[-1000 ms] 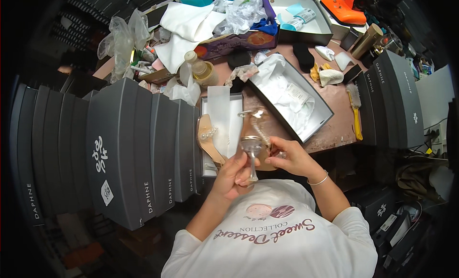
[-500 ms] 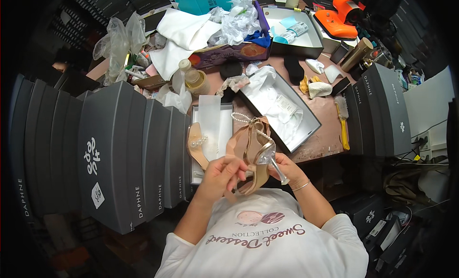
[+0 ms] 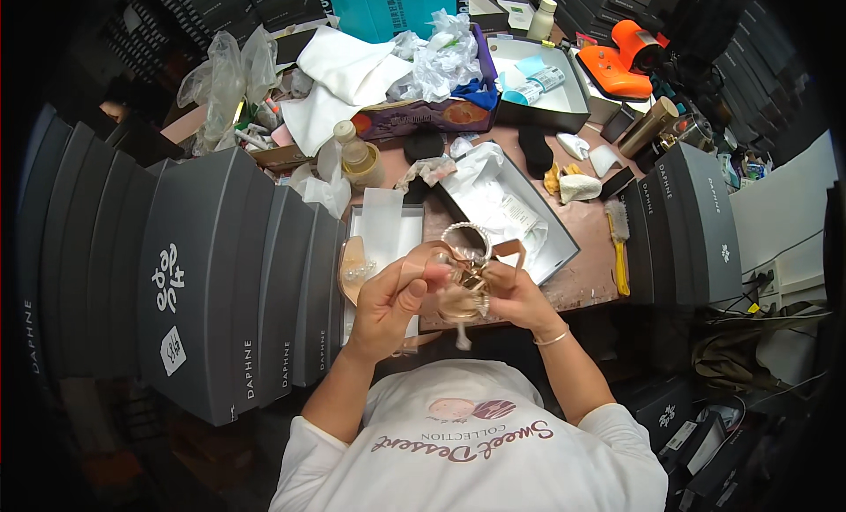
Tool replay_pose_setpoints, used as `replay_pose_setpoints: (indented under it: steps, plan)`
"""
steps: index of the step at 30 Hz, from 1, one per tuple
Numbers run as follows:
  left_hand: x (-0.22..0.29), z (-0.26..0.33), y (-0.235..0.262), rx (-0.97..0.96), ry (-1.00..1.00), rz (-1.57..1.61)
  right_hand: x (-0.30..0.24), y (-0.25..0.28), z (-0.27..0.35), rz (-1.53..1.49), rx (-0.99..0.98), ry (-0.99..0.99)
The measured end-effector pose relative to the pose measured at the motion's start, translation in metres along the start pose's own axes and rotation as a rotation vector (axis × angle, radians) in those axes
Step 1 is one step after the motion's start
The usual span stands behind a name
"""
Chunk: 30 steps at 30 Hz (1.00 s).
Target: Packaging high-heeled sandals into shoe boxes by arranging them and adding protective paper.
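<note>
Head view: both hands are raised over the near edge of the table [image 3: 592, 278], closed on one beige high-heeled sandal [image 3: 464, 287]. The left hand [image 3: 394, 300] grips its left side, fingers curled tight. The right hand [image 3: 515, 296] pinches the strap on the right. The pearl ankle loop stands uppermost; the heel points down toward the person. A second sandal [image 3: 354, 267] lies in the open white shoe box [image 3: 385, 234], just left. A row of grey shoe boxes [image 3: 203, 274] stands further left.
</note>
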<state>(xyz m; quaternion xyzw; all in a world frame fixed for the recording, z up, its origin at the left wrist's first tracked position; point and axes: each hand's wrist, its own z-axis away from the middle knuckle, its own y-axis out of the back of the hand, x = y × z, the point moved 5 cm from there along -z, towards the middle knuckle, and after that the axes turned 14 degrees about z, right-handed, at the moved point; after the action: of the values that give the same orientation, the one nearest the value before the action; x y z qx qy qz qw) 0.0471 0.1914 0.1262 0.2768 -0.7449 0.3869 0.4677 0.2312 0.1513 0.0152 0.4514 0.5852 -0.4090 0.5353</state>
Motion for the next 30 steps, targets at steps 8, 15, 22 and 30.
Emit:
replay_pose_setpoints:
  steps: [8,15,22,30]
  plan:
    - [-0.091,0.076,0.022,0.046,0.332,0.212,0.080,0.004,0.001,0.781,0.297,-0.044]
    - [-0.053,0.117,0.053,-0.136,0.796,-0.663,0.058,0.019,0.084,1.087,-0.244,-0.362]
    - [-0.049,0.055,0.016,-0.078,0.113,-0.914,-0.052,-0.008,0.048,0.880,0.129,-0.250]
    - [-0.091,0.042,0.027,-0.192,0.166,-0.777,-0.007,-0.030,0.041,0.915,0.000,-0.074]
